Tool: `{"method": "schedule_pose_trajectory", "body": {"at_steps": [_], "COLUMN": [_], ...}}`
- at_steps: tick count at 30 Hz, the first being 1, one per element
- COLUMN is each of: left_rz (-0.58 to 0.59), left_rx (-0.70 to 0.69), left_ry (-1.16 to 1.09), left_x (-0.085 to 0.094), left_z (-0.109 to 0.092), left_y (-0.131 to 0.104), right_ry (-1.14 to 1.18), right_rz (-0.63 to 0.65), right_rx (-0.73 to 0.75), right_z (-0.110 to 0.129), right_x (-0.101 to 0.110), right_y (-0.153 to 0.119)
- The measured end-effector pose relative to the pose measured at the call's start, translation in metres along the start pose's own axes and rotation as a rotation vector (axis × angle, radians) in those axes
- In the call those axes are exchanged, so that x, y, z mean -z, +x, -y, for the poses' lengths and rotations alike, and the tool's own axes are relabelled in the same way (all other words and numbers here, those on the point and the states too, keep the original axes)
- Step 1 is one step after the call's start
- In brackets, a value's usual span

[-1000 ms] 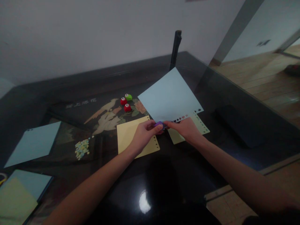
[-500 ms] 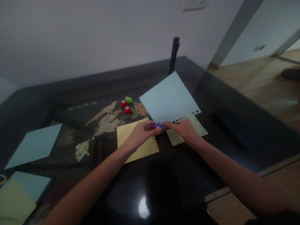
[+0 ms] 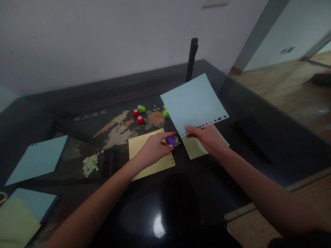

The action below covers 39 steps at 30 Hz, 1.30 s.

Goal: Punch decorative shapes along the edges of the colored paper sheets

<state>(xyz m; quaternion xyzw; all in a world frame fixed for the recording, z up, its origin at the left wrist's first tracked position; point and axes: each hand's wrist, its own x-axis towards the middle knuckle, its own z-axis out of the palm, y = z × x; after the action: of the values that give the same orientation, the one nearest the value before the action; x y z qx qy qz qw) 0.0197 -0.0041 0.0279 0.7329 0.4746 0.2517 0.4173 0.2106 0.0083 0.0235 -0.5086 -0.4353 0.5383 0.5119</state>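
Between the thumb and fingers of my left hand (image 3: 155,146) is a small purple punch (image 3: 171,140). My right hand (image 3: 204,135) pinches the lower left corner of a blue sheet (image 3: 193,100), which is tilted up and has a row of small cut-out shapes along its lower edge. The punch and the sheet are apart. Under my left hand lies a yellow sheet (image 3: 139,148) with holes along its right edge. A pale green sheet (image 3: 193,148) lies beneath my right hand. Tiny paper pieces (image 3: 177,141) show beside the purple punch.
Red punches (image 3: 140,120) and green punches (image 3: 141,109) stand behind the yellow sheet. Small paper cut-outs (image 3: 90,164) form a pile at left, near a blue sheet (image 3: 38,158) and stacked papers (image 3: 18,220). A dark flat object (image 3: 256,139) lies right; a black post (image 3: 191,60) rises behind.
The blue sheet has come off the purple punch and moved right and up with my right hand. My left hand with the punch has shifted slightly left. A green punch now shows behind the sheet.
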Motion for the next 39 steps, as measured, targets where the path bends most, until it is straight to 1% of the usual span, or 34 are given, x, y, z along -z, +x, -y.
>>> {"method": "schedule_pose_trajectory", "body": {"at_steps": [2,5,11,17,23,25,28,30,33,36,39], "left_rz": [0.013,0.019,-0.019,-0.067,-0.059,-0.074,-0.125,-0.149,-0.217,-0.250,-0.260], "left_rx": [-0.021,-0.021,-0.065,-0.042,-0.019,-0.025,-0.035,-0.047,-0.060,-0.078,-0.090], "left_ry": [0.034,0.064,-0.004,-0.032,0.019,0.040,0.060,0.115,0.213,0.287,0.332], "left_x": [0.001,0.004,0.007,0.009,0.011,0.013,0.016,0.018,0.019,0.016,0.012], "left_z": [0.001,0.000,0.003,0.012,0.007,0.008,0.016,0.023,0.032,0.034,0.035], "left_y": [0.000,-0.001,0.000,0.003,0.007,0.014,0.034,0.050,0.070,0.082,0.088], "right_ry": [0.071,0.124,0.104,0.146,0.230,0.235,0.225,0.212,0.218,0.235,0.232], "right_rz": [0.026,0.024,0.010,-0.032,-0.102,-0.102,-0.092,-0.094,-0.102,-0.103,-0.101], "right_rx": [-0.047,-0.079,-0.047,-0.030,-0.006,0.001,0.004,0.011,0.023,0.025,0.030], "right_z": [0.002,0.005,0.010,0.015,0.016,0.016,0.016,0.016,0.017,0.019,0.021], "right_x": [0.000,0.001,0.005,0.014,0.022,0.023,0.025,0.025,0.026,0.026,0.027], "right_y": [0.000,0.000,0.003,0.008,0.014,0.016,0.017,0.017,0.017,0.016,0.015]}}
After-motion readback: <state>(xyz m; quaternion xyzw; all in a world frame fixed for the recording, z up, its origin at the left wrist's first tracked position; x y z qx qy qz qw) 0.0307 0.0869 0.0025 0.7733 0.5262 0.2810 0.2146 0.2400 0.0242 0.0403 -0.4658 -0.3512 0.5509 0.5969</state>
